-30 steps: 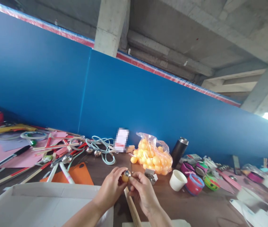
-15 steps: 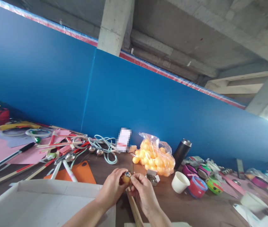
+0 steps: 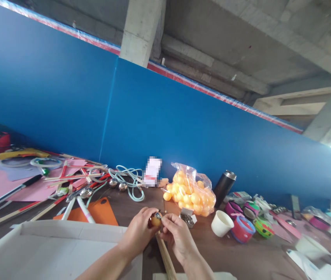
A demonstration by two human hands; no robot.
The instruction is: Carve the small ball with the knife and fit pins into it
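Pinch grip: left hand (image 3: 137, 233), right hand (image 3: 177, 238) both clamped on orange ball (image 3: 154, 221).
Bare table (image 3: 226, 254) to the right; plastic bag (image 3: 191, 191) full of balls.

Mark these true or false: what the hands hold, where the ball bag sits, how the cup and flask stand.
1. The left hand and right hand hold one orange ball between them. True.
2. The bag of balls lies left of the hands. False: it lies beyond them, to the right.
3. The white cup stands upright. True.
4. The black flask lies on its side. False: it stands beside the bag.
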